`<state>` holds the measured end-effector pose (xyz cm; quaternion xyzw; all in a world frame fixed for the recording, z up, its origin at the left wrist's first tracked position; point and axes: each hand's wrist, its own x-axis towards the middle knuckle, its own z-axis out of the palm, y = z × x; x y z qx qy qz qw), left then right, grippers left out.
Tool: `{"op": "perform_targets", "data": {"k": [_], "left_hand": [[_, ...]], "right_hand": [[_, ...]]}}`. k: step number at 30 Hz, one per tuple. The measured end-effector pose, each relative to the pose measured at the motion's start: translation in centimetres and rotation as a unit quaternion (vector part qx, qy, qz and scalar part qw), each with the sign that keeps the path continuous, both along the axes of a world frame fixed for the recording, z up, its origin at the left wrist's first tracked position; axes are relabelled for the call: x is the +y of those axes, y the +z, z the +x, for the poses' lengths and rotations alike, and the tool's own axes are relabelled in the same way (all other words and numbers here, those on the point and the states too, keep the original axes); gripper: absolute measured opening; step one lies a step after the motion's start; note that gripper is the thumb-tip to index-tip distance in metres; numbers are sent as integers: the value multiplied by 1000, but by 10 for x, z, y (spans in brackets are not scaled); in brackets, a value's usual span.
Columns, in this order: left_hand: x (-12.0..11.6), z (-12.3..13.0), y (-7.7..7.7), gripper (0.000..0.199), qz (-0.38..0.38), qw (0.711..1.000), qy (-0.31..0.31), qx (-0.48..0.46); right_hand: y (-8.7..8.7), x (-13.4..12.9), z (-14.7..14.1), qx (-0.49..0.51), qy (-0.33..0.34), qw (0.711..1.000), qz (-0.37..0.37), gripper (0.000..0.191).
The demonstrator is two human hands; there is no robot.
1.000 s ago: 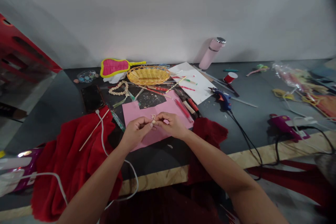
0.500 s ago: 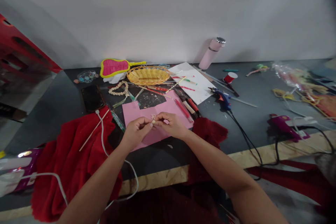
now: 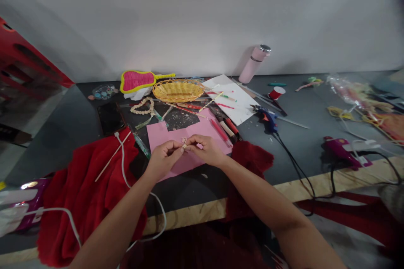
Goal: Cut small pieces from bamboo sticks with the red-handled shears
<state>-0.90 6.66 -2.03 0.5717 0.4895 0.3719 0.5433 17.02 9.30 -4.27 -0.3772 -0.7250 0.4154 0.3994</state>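
A small cream-coloured piece (image 3: 184,141), perhaps a folded strip, is pinched between my two hands; its exact kind is too small to make out. My left hand (image 3: 164,157) grips it from the left with thumb and forefinger. From the right, my right hand (image 3: 203,150) holds it the same way, fingertips meeting the left ones. Both hands are above a sheet of pink paper (image 3: 158,134). Beyond them lie a heart-shaped braided loop (image 3: 142,112) with a tassel and an oval wicker basket (image 3: 178,91).
Red cloth (image 3: 91,176) covers the left front edge, with a white cable and a stick on it. A blue glue gun (image 3: 267,121), pliers (image 3: 229,128), white paper (image 3: 233,92), a thread spool (image 3: 277,93), a pink bottle (image 3: 252,65) and a phone (image 3: 110,117) lie around.
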Motion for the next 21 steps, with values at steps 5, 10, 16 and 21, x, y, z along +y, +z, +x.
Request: {"op": "perform_targets", "data": {"k": [5,10,16,21], "left_hand": [[0,-1,0,16,5,1000,0,4],[1,-1,-2,16,9,1000,-2,11],[2,1,-7,19,10,999,27,26],[3,2,-5,18,13,997,60,52]], "right_hand": [[-2,1,1,0,3,1000,1,10],[0,0,0,-5,4,1000,11,10],[1,4,5,-87,-12,991,101,9],[-9,13,11,-295,-46,935,189,12]]}}
